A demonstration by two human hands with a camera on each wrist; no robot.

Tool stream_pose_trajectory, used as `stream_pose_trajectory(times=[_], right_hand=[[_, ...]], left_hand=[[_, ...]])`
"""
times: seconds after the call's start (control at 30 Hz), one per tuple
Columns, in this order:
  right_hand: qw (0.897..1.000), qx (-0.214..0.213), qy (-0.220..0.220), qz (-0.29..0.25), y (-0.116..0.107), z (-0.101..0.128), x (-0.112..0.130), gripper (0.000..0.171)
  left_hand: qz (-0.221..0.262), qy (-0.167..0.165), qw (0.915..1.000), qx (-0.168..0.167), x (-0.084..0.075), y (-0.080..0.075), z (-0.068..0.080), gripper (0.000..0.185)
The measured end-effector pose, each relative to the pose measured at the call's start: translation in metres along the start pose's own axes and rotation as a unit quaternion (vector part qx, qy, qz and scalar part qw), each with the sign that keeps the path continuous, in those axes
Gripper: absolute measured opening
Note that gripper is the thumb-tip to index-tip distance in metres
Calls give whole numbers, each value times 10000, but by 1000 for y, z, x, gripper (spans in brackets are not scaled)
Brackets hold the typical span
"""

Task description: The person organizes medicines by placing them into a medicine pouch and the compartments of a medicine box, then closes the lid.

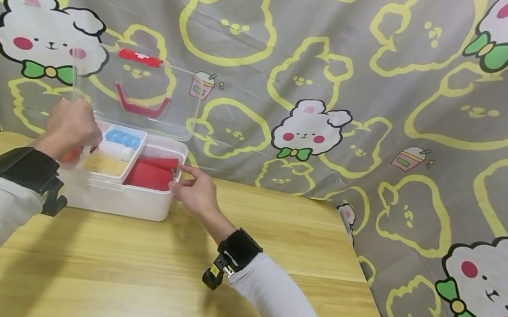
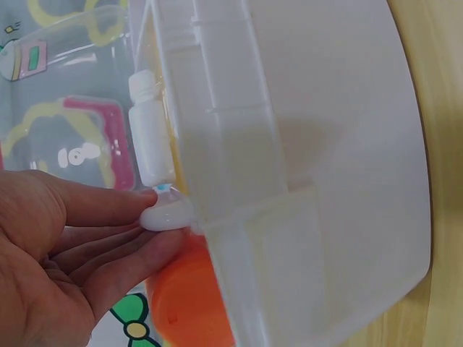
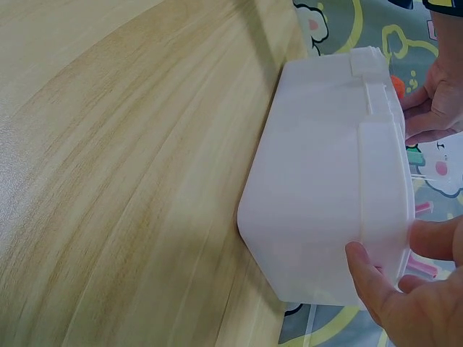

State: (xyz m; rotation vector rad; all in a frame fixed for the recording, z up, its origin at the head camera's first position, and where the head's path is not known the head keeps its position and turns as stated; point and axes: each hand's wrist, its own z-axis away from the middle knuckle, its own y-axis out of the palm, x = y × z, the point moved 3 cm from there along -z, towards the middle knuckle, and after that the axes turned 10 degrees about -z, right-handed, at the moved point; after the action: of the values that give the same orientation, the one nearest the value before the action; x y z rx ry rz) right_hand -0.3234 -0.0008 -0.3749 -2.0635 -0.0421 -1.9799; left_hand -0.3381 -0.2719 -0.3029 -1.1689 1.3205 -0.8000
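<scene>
A white first-aid box [image 1: 119, 201] stands on the table with its clear lid [image 1: 172, 130] raised behind it. My left hand [image 1: 72, 125] is over the box's left part. In the left wrist view its thumb and fingers pinch a small white rounded piece [image 2: 165, 217]; I cannot tell whether it is loose or part of the inner tray [image 1: 134, 163]. Beside those fingers are a white bottle [image 2: 152, 141] and an orange round thing [image 2: 188, 296]. My right hand [image 1: 199, 193] grips the box's right rim, thumb on the edge and fingers against the outer wall.
Red flat packets [image 1: 149, 174] lie in the box's right compartment. A blue item [image 1: 122, 137] is in the tray. The lid carries a red latch [image 1: 141, 57] and a red handle [image 1: 140, 107]. A patterned curtain [image 1: 240, 122] hangs behind the wooden table [image 1: 135, 279].
</scene>
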Motion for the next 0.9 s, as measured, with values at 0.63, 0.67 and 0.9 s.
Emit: stream_pose_trajectory(times=[0.63,0.67,0.9], right_hand=[[10000,12,-32,53,-1,1,2,53],[10000,7,-39,52,-1,1,2,53],[10000,-6,-47,73,0,1,1,53]], left_hand=[[-19,-87,9992,388,-4,1,2,13],[-35,-77,9992,388,-4,0,2,13],[-137,-90,9989,443,-6,0,1,11]])
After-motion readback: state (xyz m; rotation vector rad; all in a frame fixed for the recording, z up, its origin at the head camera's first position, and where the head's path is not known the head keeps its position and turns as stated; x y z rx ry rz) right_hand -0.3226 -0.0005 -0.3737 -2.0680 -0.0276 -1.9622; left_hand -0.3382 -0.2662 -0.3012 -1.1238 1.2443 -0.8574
